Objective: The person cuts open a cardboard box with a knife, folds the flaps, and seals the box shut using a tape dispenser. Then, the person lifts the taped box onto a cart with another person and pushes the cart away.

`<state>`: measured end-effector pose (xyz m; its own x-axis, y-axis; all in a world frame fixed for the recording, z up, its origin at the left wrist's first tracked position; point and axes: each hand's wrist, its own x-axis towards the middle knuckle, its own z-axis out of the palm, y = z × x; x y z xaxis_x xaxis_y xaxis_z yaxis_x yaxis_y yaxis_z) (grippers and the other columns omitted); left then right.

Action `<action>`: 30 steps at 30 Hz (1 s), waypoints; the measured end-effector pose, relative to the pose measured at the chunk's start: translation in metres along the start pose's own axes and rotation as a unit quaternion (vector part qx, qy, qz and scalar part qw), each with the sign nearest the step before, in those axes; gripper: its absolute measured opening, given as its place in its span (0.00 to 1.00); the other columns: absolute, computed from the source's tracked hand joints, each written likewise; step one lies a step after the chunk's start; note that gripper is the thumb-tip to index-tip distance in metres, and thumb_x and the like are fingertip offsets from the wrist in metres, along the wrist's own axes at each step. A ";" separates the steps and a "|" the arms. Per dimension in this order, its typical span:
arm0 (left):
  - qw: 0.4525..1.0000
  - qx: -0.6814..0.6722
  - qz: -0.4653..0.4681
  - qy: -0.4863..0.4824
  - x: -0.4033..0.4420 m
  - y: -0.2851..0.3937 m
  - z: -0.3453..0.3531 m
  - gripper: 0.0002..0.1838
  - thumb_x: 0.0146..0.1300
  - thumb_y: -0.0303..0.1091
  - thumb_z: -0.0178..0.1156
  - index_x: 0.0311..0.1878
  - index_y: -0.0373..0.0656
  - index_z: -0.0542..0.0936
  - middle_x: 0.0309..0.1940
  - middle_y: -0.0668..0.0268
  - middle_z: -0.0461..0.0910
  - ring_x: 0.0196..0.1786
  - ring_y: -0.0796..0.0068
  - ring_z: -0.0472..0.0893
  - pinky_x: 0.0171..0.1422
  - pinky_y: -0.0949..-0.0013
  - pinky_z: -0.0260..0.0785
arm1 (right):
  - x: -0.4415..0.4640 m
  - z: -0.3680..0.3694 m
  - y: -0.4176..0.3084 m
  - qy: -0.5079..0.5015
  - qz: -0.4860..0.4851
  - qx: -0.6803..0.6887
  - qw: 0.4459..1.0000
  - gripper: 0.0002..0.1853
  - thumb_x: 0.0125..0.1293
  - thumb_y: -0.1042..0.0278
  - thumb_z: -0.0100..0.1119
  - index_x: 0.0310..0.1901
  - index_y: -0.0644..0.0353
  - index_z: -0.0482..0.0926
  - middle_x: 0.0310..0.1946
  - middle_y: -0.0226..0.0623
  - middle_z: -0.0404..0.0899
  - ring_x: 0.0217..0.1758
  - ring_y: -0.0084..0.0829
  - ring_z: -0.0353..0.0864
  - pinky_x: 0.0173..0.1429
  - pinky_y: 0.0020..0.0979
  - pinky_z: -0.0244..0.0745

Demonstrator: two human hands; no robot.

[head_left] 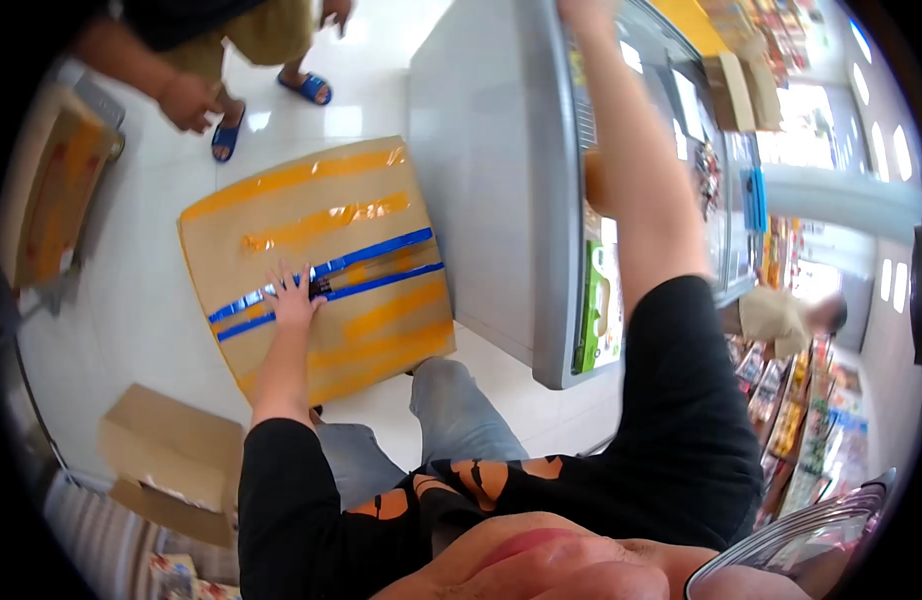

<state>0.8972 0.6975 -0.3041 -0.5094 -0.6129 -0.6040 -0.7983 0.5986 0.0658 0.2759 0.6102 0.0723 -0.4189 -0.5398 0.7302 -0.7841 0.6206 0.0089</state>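
The left hand lies spread on the taped carton (blue strips cross it), left of centre. At top centre, the right hand, whose grip I cannot tell, meets the grey case.

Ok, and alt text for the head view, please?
A person's left hand lies spread on a large taped box; their right hand, partly out of frame, is at the rim of a grey cabinet. Someone in blue sandals stands beyond the box; shop shelves line the right side.
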 end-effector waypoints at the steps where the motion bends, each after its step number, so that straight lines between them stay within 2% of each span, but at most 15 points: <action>1: 1.000 -0.011 -0.002 0.002 0.001 -0.001 0.004 0.52 0.57 0.68 0.67 0.83 0.74 0.54 0.86 0.56 0.38 0.84 0.32 0.40 0.76 0.18 0.45 | 0.018 0.019 0.029 -0.017 0.021 -0.006 1.000 0.17 0.72 0.60 0.53 0.53 0.62 0.82 0.50 0.59 0.82 0.53 0.56 0.81 0.60 0.52 0.77; 4: 0.998 -0.056 -0.012 0.012 0.002 -0.004 0.015 0.52 0.57 0.67 0.68 0.82 0.76 0.54 0.86 0.58 0.39 0.84 0.34 0.40 0.77 0.18 0.45 | 0.028 0.055 0.075 -0.263 0.157 0.139 0.942 0.19 0.73 0.56 0.55 0.54 0.61 0.82 0.47 0.53 0.85 0.51 0.48 0.84 0.56 0.46 0.79; 6: 0.998 -0.049 -0.019 0.033 -0.004 -0.003 0.014 0.52 0.57 0.67 0.68 0.82 0.77 0.54 0.86 0.59 0.39 0.85 0.35 0.40 0.77 0.19 0.43 | 0.022 0.083 0.090 -0.331 0.199 0.218 0.896 0.20 0.73 0.53 0.56 0.55 0.61 0.82 0.45 0.49 0.86 0.50 0.42 0.86 0.53 0.41 0.80; 7: 0.998 -0.033 -0.016 0.056 -0.008 -0.001 0.010 0.52 0.57 0.67 0.68 0.82 0.77 0.54 0.86 0.60 0.39 0.85 0.36 0.39 0.77 0.19 0.42 | 0.031 0.117 0.121 -0.367 0.209 0.262 0.867 0.21 0.72 0.57 0.58 0.59 0.62 0.82 0.49 0.44 0.85 0.52 0.36 0.85 0.56 0.41 0.79; 9: 0.999 -0.029 -0.017 0.036 -0.005 -0.001 0.010 0.51 0.58 0.69 0.66 0.82 0.78 0.53 0.86 0.60 0.39 0.85 0.36 0.38 0.78 0.18 0.40 | 0.019 0.057 0.068 -0.315 0.212 0.210 0.901 0.26 0.73 0.62 0.56 0.70 0.63 0.70 0.58 0.50 0.81 0.59 0.41 0.83 0.64 0.44 0.77; 10: 0.999 -0.026 -0.019 0.021 -0.004 0.000 0.004 0.51 0.58 0.70 0.65 0.83 0.78 0.52 0.86 0.60 0.38 0.85 0.36 0.37 0.77 0.18 0.39 | 0.027 0.045 0.061 -0.322 0.146 0.142 0.924 0.29 0.75 0.64 0.53 0.75 0.61 0.64 0.60 0.52 0.80 0.61 0.43 0.82 0.66 0.43 0.76; 12: 0.999 -0.014 -0.027 -0.009 -0.008 0.001 -0.003 0.51 0.59 0.71 0.63 0.83 0.78 0.51 0.87 0.60 0.37 0.85 0.36 0.35 0.77 0.17 0.38 | 0.046 0.059 0.091 -0.302 0.151 0.305 0.890 0.27 0.76 0.61 0.51 0.73 0.60 0.69 0.63 0.53 0.79 0.64 0.46 0.81 0.68 0.40 0.76; 16: 1.000 -0.024 -0.004 0.008 -0.005 -0.003 0.003 0.50 0.61 0.72 0.61 0.83 0.78 0.49 0.87 0.59 0.36 0.85 0.34 0.34 0.77 0.16 0.35 | 0.009 -0.048 0.031 -0.189 0.143 0.319 0.918 0.26 0.77 0.59 0.55 0.72 0.58 0.71 0.62 0.50 0.79 0.63 0.42 0.81 0.68 0.39 0.76; 19: 0.999 -0.028 0.014 0.012 -0.002 -0.010 0.005 0.49 0.63 0.71 0.59 0.83 0.77 0.49 0.87 0.58 0.36 0.85 0.33 0.33 0.76 0.14 0.33 | -0.055 -0.158 -0.059 -0.167 0.167 0.360 0.903 0.25 0.77 0.58 0.57 0.70 0.57 0.72 0.61 0.47 0.79 0.63 0.40 0.81 0.68 0.38 0.76; 22: 0.996 -0.033 0.063 0.044 0.002 -0.022 0.015 0.48 0.64 0.71 0.58 0.83 0.75 0.52 0.86 0.57 0.37 0.85 0.33 0.33 0.74 0.11 0.31 | -0.158 -0.209 -0.155 -0.248 0.223 0.401 0.853 0.24 0.77 0.56 0.60 0.69 0.56 0.74 0.60 0.44 0.79 0.62 0.37 0.81 0.68 0.37 0.76; 24: 0.993 -0.068 0.073 0.059 -0.002 -0.023 0.014 0.47 0.65 0.70 0.58 0.83 0.71 0.54 0.86 0.54 0.39 0.84 0.31 0.35 0.73 0.11 0.33 | -0.252 -0.184 -0.212 -0.299 0.242 0.408 0.828 0.28 0.72 0.58 0.68 0.69 0.57 0.72 0.59 0.42 0.77 0.59 0.32 0.81 0.64 0.35 0.76; 25: 0.991 -0.074 0.074 0.077 -0.001 -0.022 0.022 0.46 0.64 0.70 0.58 0.83 0.70 0.56 0.85 0.54 0.42 0.84 0.31 0.37 0.73 0.11 0.33 | -0.305 -0.160 -0.238 -0.329 0.312 0.447 0.771 0.30 0.68 0.59 0.72 0.68 0.56 0.73 0.62 0.40 0.75 0.61 0.31 0.78 0.66 0.35 0.74; 27: 0.988 -0.083 0.087 0.093 -0.004 -0.023 0.028 0.47 0.63 0.70 0.59 0.82 0.69 0.57 0.85 0.55 0.43 0.84 0.32 0.38 0.73 0.11 0.33 | -0.392 -0.112 -0.291 -0.322 0.283 0.469 0.772 0.28 0.67 0.63 0.72 0.67 0.56 0.75 0.63 0.40 0.75 0.67 0.34 0.74 0.71 0.35 0.69; 28: 0.985 -0.085 0.089 0.124 -0.001 -0.027 0.026 0.47 0.63 0.70 0.60 0.82 0.67 0.58 0.85 0.55 0.45 0.84 0.32 0.39 0.73 0.11 0.34 | -0.441 -0.080 -0.303 -0.301 0.310 0.493 0.755 0.28 0.64 0.68 0.74 0.65 0.58 0.76 0.62 0.40 0.77 0.65 0.34 0.76 0.70 0.34 0.72; 30: 0.987 -0.089 0.090 0.103 0.006 -0.031 0.025 0.48 0.63 0.71 0.59 0.83 0.66 0.58 0.85 0.57 0.43 0.84 0.33 0.37 0.72 0.10 0.32 | -0.524 -0.033 -0.307 -0.330 0.272 0.482 0.765 0.29 0.60 0.71 0.74 0.65 0.56 0.77 0.60 0.42 0.79 0.62 0.35 0.79 0.68 0.35 0.74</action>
<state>0.9267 0.6883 -0.3290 -0.6880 -0.6072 -0.3974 -0.7233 0.6181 0.3078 0.7517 0.7217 -0.2905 -0.6940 -0.7175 -0.0600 -0.2511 0.3192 -0.9138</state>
